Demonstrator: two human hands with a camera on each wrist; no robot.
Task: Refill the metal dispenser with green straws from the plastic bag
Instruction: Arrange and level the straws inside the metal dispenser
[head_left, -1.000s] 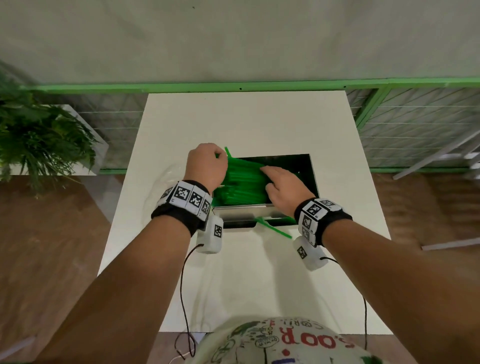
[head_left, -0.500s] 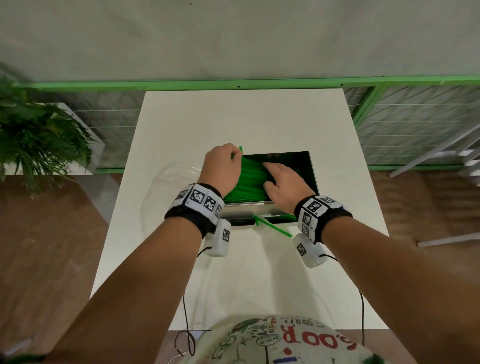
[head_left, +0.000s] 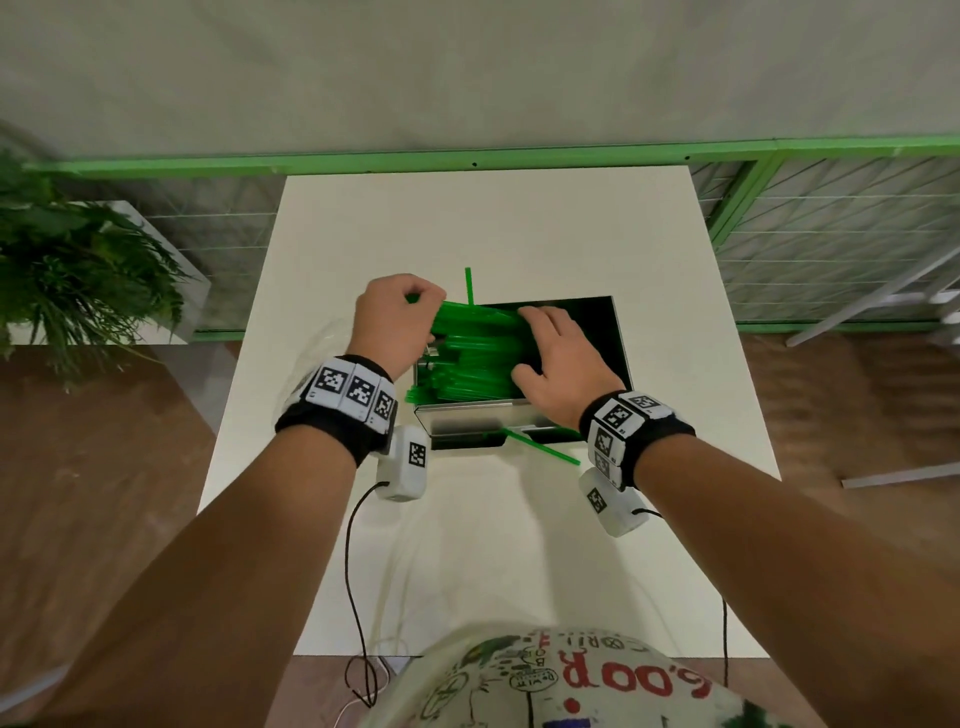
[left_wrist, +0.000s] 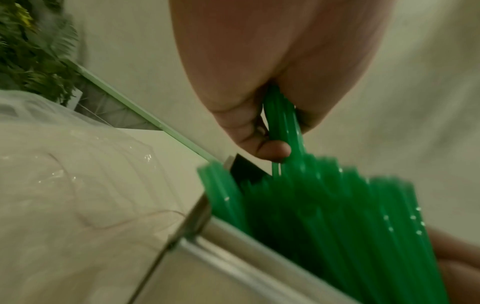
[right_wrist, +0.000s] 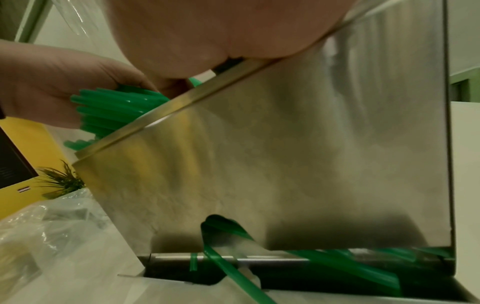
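The metal dispenser (head_left: 467, 422) stands open-topped mid-table, packed with green straws (head_left: 478, 358). My left hand (head_left: 410, 304) grips the left ends of several straws at the dispenser's left rim; the left wrist view shows the fingers (left_wrist: 272, 149) pinching the green straws (left_wrist: 283, 117) above the bundle. My right hand (head_left: 543, 338) lies flat on top of the bundle, fingers straight. One straw (head_left: 469, 285) sticks up behind the bundle. Another straw (head_left: 543, 447) pokes out of the bottom tray, also the straw (right_wrist: 228, 273). The clear plastic bag (head_left: 317, 345) lies left of the dispenser.
The white table (head_left: 519, 545) has bare surface in front of and behind the dispenser. A potted plant (head_left: 78, 275) stands off the table to the left. A green-framed mesh rail (head_left: 831, 249) runs behind and to the right.
My left hand has drawn a little back to the left with the straw ends still in its grip. One straw now stands up behind the bundle. The right hand stays on the straws.
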